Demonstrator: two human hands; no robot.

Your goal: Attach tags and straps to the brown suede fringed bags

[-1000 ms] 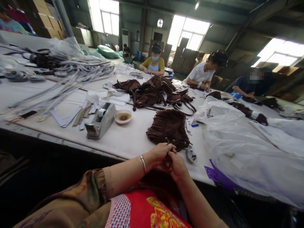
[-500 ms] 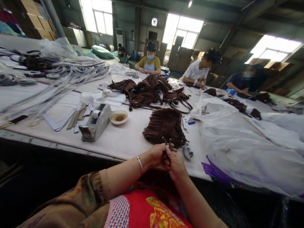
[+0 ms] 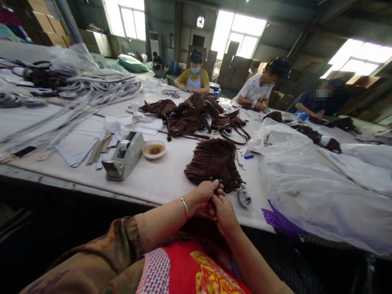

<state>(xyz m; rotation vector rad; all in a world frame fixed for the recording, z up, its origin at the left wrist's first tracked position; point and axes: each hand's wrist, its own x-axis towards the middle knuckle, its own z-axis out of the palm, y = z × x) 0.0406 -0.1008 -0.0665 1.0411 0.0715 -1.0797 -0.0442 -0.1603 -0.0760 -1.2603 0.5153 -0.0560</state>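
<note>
A dark brown fringed bag (image 3: 211, 161) lies on the white table directly beyond my hands, its eyelets at the edge nearest me. My left hand (image 3: 206, 195) is closed at that edge, thumb and fingers pinched on the bag's dark drawstring, which the fingers mostly cover. Close against it from the right, my right hand (image 3: 226, 213) is also closed, pinching the same drawstring. Beside the bag's right corner, near my right hand, sits a small wrapped coil (image 3: 244, 198) with a metal piece on it.
A grey tape dispenser (image 3: 124, 155) and a white bowl of brown liquid (image 3: 154, 150) stand to the left. Behind the bag is a heap of brown bags (image 3: 196, 116). Clear plastic sheeting (image 3: 306, 183) covers the right side. Several people work across the table.
My left hand has shifted slightly up over the eyelets, hiding the drawstring that showed between the hands before. The bag has stayed in place.
</note>
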